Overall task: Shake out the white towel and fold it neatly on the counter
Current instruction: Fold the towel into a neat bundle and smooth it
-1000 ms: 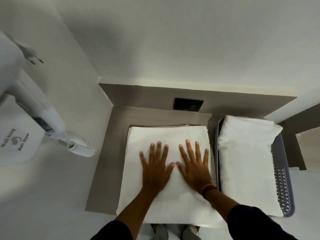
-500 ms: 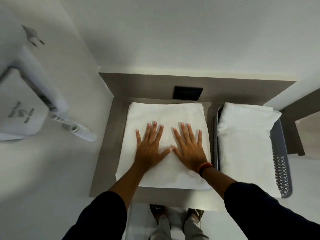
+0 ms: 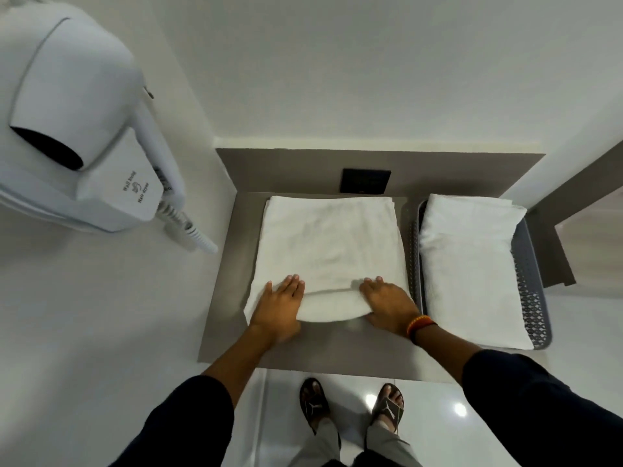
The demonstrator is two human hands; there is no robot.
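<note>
The white towel [image 3: 328,244] lies folded in a rectangle on the grey counter [image 3: 232,264], its far edge near the back wall. Its near edge is lifted and curled over into a thick roll. My left hand [image 3: 278,310] grips the left end of that raised edge, fingers on top. My right hand [image 3: 387,303], with an orange and black band at the wrist, grips the right end the same way. Both thumbs are hidden under the cloth.
A grey perforated basket [image 3: 529,281] on the right holds another folded white towel [image 3: 472,264]. A wall-mounted hair dryer [image 3: 77,123] with a coiled cord hangs on the left wall. A black socket plate [image 3: 365,181] sits on the backsplash. My sandalled feet [image 3: 352,404] stand below the counter edge.
Both hands slid back from pressing flat on the towel's middle to its near edge and took hold of it, lifting it into a fold. The camera tilted down and back.
</note>
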